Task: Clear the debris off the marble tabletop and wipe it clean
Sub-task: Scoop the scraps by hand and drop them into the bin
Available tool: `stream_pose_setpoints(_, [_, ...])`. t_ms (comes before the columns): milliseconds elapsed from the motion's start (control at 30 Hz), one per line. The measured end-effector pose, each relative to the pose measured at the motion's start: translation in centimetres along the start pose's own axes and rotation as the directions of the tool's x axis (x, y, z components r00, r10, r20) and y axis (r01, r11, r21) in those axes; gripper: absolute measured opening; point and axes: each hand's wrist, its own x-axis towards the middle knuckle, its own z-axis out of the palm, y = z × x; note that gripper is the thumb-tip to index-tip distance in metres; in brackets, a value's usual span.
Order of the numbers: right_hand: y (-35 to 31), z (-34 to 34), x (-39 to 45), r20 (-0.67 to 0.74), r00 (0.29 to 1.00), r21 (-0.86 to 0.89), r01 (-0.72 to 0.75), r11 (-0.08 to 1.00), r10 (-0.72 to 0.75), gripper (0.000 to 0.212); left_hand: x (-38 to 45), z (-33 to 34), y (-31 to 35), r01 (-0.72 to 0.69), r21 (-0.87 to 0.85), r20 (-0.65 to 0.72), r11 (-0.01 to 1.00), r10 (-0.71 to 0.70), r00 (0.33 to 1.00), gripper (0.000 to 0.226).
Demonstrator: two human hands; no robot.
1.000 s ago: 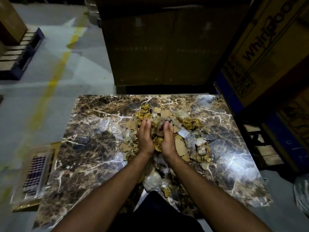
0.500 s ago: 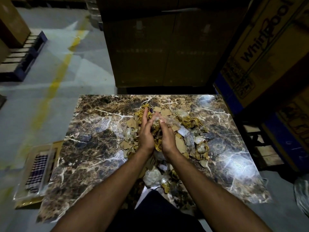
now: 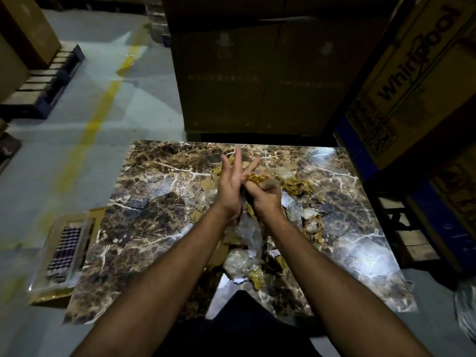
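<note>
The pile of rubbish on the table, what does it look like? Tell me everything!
The pile of rubbish is a loose heap of torn brown cardboard bits, crumpled yellow scraps and crinkly clear plastic. It lies along the middle of the marble table, reaching toward the near edge. The right hand grips a bunch of yellow scraps lifted above it, and the left hand presses against that bunch with straight fingers.
</note>
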Motion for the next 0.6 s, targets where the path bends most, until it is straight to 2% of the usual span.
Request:
stream_pose_setpoints(33, [-0.2,-0.3,0.1,-0.018,0.999,-0.014,-0.031,0.999,0.031,0.015,0.0,-0.2,0.6,0.022,0.018,0.039,1.0,-0.023,0.999,0.078])
stream_pose_setpoints(100, [-0.9,-1.2,0.5,-0.04,0.993,-0.033,-0.112,0.993,0.111,0.016,0.2,-0.7,2.4,0.021,0.187,0.077,0.982,-0.035,0.996,0.075])
stream_pose_setpoints(200, [-2.4,-3.1,1.6,0.076,0.983,0.004,-0.167,0.986,0.166,0.014,1.0,-3.3,4.6,-0.067,0.513,0.115,0.856,0.008,0.993,0.077])
stream_pose_setpoints(267, [-3.9,-3.7,2.2,0.196,0.96,0.055,-0.216,0.975,0.202,0.035,1.2,-5.4,4.9,-0.103,0.617,0.169,0.78,-0.004,0.986,0.096])
stream_pose_setpoints(333, [-5.5,-3.5,2.0,0.218,0.963,0.07,-0.176,0.982,0.157,0.018,0.9,-6.2,4.3,-0.099,0.683,0.224,0.723,-0.08,0.971,0.114])
stream_pose_setpoints(367, [-6.0,-3.4,2.0,0.222,0.965,0.089,-0.165,0.982,0.142,0.021,0.7,-6.1,3.8,-0.091,0.687,0.249,0.721,-0.115,0.962,0.12])
stream_pose_setpoints(400, [-6.2,-3.2,2.1,0.21,0.97,0.125,-0.155,0.98,0.127,0.034,0.4,-5.9,3.1,-0.089,0.677,0.268,0.731,-0.132,0.954,0.122])
stream_pose_setpoints(467, [-6.0,-3.0,2.3,0.197,0.971,0.209,-0.173,0.963,0.132,0.051,0.1,-5.3,2.0,-0.085,0.611,0.267,0.787,-0.104,0.958,0.117])
stream_pose_setpoints(533, [-5.3,-3.1,2.4,0.177,0.974,0.283,-0.19,0.94,0.143,0.044,0.1,-4.9,1.2,-0.071,0.472,0.21,0.879,-0.034,0.977,0.103])
stream_pose_setpoints(600, [-4.5,-3.0,2.3,0.173,0.974,0.324,-0.199,0.925,0.148,0.035,0.2,-4.7,0.5,-0.062,0.328,0.094,0.943,0.032,0.995,0.088])
